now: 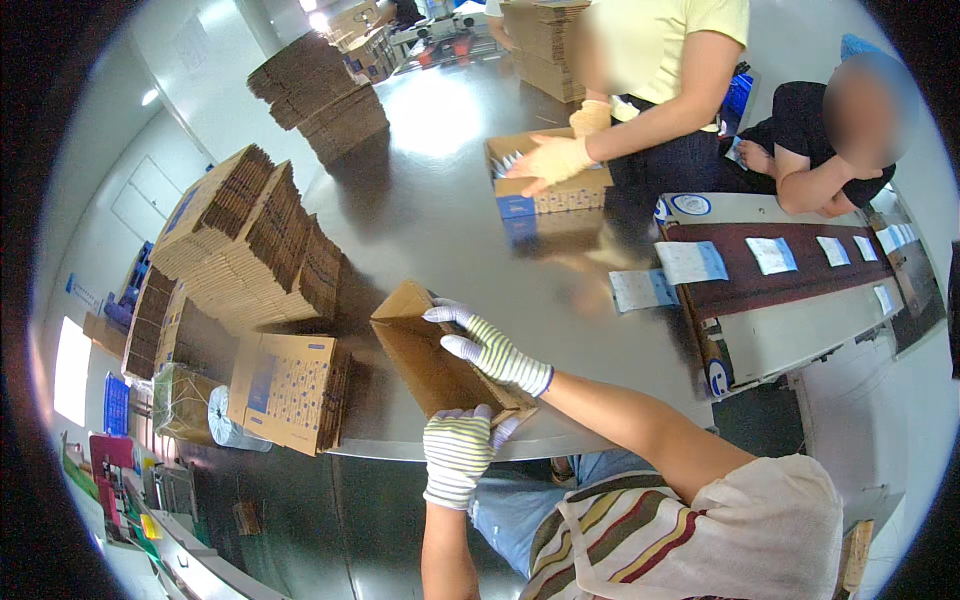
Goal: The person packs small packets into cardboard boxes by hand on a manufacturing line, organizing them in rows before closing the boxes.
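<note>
A brown cardboard box (425, 355), unfolded and open at the top, stands close to the near edge of a shiny metal table (400, 235). At its near end my left hand (458, 452), in a striped glove, is closed around the cardboard. My right hand (497, 355), gloved the same way, grips the box's right wall, fingers hooked over the rim. I see bare brown cardboard inside the box and no contents. Part of its near end is hidden behind my hands.
Flat cartons (285, 390) lean at the table edge on my left, beside tall carton stacks (245, 240) and another stack (325, 100). Across the table, a co-worker's gloved hand (555, 162) reaches over a filled box (570, 197). White-and-blue packets (695, 262) lie on a conveyor (830, 275); another person sits behind it.
</note>
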`<state>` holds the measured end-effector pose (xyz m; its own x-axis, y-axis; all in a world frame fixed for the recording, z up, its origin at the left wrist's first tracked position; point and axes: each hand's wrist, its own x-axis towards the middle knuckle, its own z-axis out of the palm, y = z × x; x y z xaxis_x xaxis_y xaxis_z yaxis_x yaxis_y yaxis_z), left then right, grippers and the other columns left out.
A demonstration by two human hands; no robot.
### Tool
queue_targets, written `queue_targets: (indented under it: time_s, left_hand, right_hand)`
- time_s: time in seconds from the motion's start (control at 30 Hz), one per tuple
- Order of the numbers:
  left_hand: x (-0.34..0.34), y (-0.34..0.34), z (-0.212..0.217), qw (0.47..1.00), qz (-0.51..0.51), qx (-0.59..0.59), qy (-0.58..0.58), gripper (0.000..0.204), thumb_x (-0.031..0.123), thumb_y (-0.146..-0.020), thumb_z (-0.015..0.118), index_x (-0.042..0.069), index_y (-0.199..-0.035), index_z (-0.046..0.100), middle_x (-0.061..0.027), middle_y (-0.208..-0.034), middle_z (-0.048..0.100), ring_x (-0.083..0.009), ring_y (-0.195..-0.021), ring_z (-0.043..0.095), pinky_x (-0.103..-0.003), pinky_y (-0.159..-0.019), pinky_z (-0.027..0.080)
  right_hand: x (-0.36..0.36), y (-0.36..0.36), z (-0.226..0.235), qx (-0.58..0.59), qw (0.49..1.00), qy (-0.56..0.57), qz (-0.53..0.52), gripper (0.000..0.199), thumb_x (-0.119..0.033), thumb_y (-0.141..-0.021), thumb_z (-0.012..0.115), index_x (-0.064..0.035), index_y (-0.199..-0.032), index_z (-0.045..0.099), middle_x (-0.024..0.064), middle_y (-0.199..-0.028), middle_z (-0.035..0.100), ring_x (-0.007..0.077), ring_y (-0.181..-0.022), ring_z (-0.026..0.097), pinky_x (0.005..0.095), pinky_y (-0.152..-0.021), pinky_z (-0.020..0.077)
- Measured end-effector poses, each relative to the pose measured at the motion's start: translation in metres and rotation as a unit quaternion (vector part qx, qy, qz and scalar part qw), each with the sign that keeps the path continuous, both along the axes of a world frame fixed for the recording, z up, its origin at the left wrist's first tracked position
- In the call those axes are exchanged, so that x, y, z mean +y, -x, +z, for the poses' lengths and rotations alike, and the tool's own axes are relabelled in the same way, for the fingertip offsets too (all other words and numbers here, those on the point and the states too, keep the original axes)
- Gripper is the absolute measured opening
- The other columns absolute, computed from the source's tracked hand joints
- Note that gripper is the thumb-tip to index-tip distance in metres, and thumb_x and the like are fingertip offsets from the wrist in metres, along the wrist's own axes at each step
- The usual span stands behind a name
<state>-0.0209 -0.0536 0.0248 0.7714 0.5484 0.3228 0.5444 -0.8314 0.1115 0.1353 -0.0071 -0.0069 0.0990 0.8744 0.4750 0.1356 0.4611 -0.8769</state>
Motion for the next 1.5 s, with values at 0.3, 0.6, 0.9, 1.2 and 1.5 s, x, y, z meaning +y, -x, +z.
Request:
queue_targets:
  time_s: [0.3,0.6,0.9,1.2,1.5]
  left_hand:
    - [0.000,0.002,-0.006,0.999,-0.004,0.028,-0.013,0.034,0.043,-0.076,0.065,0.010,-0.077,0.058,-0.0074,-0.057,0.054,-0.0273,-0.057,0.056,-0.039,-0.061,0.045]
    - [-0.007,0.004,-0.025,0.989,0.016,-0.059,-0.133,0.034,0.039,-0.075,0.066,0.009,-0.088,0.055,-0.0036,-0.063,0.051,-0.0223,-0.058,0.053,-0.037,-0.067,0.046]
    - [-0.003,-0.004,-0.024,0.994,-0.002,-0.034,-0.105,0.035,0.040,-0.074,0.067,0.013,-0.067,0.046,-0.0033,-0.056,0.049,-0.0228,-0.053,0.053,-0.036,-0.053,0.040]
    - [-0.009,-0.010,-0.017,0.995,-0.001,-0.033,-0.096,0.033,0.039,-0.076,0.066,0.011,-0.067,0.050,-0.0070,-0.055,0.050,-0.0273,-0.053,0.053,-0.039,-0.055,0.041]
    - [-0.005,-0.012,-0.015,0.996,-0.002,0.015,-0.089,0.033,0.039,-0.077,0.065,0.012,-0.066,0.050,-0.0059,-0.057,0.052,-0.0253,-0.054,0.054,-0.038,-0.055,0.040]
  right_hand:
    - [0.005,-0.002,-0.011,0.034,0.999,0.001,0.019,0.034,-0.022,-0.088,0.055,-0.0112,-0.120,0.052,0.0169,-0.137,0.039,0.0315,-0.130,0.033,0.0394,-0.109,0.0241]
    - [0.007,0.003,-0.014,0.032,0.999,-0.028,0.006,0.033,-0.021,-0.087,0.056,-0.0106,-0.119,0.053,0.0128,-0.126,0.048,0.0299,-0.123,0.040,0.0393,-0.106,0.0289]
    - [0.004,-0.009,-0.012,-0.011,1.000,-0.021,-0.003,0.034,-0.027,-0.091,0.051,-0.0109,-0.121,0.052,0.0131,-0.126,0.050,0.0290,-0.121,0.043,0.0409,-0.104,0.0310]
    - [0.006,-0.011,-0.022,0.013,0.999,-0.029,0.009,0.033,-0.023,-0.089,0.054,-0.0108,-0.119,0.050,0.0142,-0.131,0.043,0.0312,-0.127,0.034,0.0411,-0.108,0.0240]
    - [-0.016,-0.033,-0.005,-0.043,0.999,-0.002,-0.030,0.038,-0.028,-0.093,0.049,-0.0058,-0.124,0.049,0.0168,-0.123,0.052,0.0285,-0.117,0.048,0.0409,-0.100,0.0362]
